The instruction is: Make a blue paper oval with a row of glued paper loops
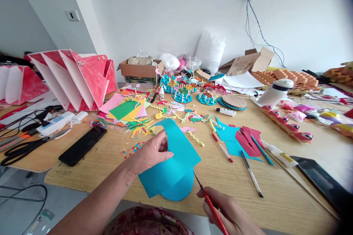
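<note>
In the head view my left hand (pixel 153 150) pinches a sheet of bright blue paper (pixel 182 150) between thumb and curled fingers. The sheet bends over, with one curved edge near the fingers and a rounded lobe hanging by the table's front edge. My right hand (pixel 223 209) is closed around red-handled scissors (pixel 210 203). Their dark, thin blades point up and left, close to the sheet's lower right edge; whether they touch it I cannot tell. Beyond the left hand lie small coloured paper dots (pixel 134 148).
A black phone (pixel 82 146) and black scissors (pixel 26 150) lie left. Coloured paper sheets (pixel 124 109) are behind. Pens (pixel 251 174), blue and red paper scraps (pixel 249 141) and a dark tablet (pixel 320 180) lie right. Decorated blue discs (pixel 182 97) and a cardboard box (pixel 142 69) stand at the back.
</note>
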A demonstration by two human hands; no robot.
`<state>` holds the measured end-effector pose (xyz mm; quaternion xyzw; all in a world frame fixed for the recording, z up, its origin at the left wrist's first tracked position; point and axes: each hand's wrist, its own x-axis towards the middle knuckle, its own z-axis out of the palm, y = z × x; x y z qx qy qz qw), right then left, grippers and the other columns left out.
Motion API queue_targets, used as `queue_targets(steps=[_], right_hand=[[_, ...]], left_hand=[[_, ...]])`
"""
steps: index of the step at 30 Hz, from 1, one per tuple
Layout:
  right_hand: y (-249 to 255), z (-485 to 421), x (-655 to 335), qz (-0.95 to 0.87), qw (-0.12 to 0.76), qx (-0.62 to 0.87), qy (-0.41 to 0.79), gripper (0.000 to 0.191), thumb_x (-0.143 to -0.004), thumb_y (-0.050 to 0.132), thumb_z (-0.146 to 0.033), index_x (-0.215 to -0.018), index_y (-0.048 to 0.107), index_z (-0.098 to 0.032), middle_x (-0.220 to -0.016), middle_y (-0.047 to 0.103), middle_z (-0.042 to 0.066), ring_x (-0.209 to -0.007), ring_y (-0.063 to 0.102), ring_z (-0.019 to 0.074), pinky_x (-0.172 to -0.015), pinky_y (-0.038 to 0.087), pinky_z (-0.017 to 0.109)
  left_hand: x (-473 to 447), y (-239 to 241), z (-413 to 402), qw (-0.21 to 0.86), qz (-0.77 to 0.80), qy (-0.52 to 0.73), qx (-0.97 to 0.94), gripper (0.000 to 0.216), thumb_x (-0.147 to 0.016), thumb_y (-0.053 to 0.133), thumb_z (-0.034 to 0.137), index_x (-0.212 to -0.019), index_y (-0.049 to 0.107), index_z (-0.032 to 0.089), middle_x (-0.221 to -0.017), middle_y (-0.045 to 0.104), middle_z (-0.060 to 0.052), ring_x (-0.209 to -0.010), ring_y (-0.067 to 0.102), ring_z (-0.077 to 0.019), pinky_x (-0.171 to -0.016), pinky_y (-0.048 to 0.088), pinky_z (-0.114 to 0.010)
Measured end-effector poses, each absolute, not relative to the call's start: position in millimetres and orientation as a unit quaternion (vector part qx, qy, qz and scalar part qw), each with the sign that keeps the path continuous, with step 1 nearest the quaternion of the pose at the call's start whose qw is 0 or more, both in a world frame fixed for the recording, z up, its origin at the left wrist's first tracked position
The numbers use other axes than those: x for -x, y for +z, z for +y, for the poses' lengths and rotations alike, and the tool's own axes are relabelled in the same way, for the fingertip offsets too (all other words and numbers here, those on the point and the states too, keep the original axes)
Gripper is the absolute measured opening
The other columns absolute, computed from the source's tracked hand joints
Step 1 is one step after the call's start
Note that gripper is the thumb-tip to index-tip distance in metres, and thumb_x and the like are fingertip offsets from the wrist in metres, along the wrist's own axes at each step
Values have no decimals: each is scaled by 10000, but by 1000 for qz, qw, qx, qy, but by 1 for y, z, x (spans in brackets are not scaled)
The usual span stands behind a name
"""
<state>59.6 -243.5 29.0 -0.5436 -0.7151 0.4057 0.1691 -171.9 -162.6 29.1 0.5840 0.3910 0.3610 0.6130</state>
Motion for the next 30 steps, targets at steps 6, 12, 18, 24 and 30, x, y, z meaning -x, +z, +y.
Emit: queue_targets(steps=[6,12,18,24,30], right_hand=[[30,-233,-52,-719,129,519,444,411,-857,331,-524,-759,562,-199,-645,557,-11,-600,491,132,-553,362,210],[28,-227,-50,-722,111,491,475,416,-865,319,-545,-802,536,-196,-643,480,-35,-594,447,115,-554,324,218],[27,-224,-48,-719,109,495,476,415,-860,319,-558,-719,468,-198,-628,464,-40,-577,416,109,-541,308,220],[28,-224,-46,-718,110,497,473,413,-874,313,-535,-672,439,-198,-585,494,-42,-556,422,104,-531,301,218],[14,-226,-49,-730,117,499,452,409,-893,305,-495,-660,451,-192,-522,469,-51,-515,401,92,-506,293,207]], left_hand=[[170,36,-162,601,392,359,-597,435,-704,637,221,-1100,459,210,-873,587,-11,-802,555,-164,-750,413,-292],[170,34,-162,601,398,352,-598,421,-704,634,219,-1087,461,212,-871,581,-8,-807,551,-162,-741,413,-286],[170,29,-162,619,372,348,-598,345,-720,609,190,-1037,475,214,-863,561,-1,-801,549,-156,-720,419,-280],[171,28,-162,607,381,353,-601,390,-704,630,193,-1065,484,210,-871,566,-8,-816,546,-162,-739,419,-285],[170,30,-163,622,380,349,-589,359,-706,618,180,-1037,480,203,-852,557,-4,-844,552,-174,-726,420,-284]])
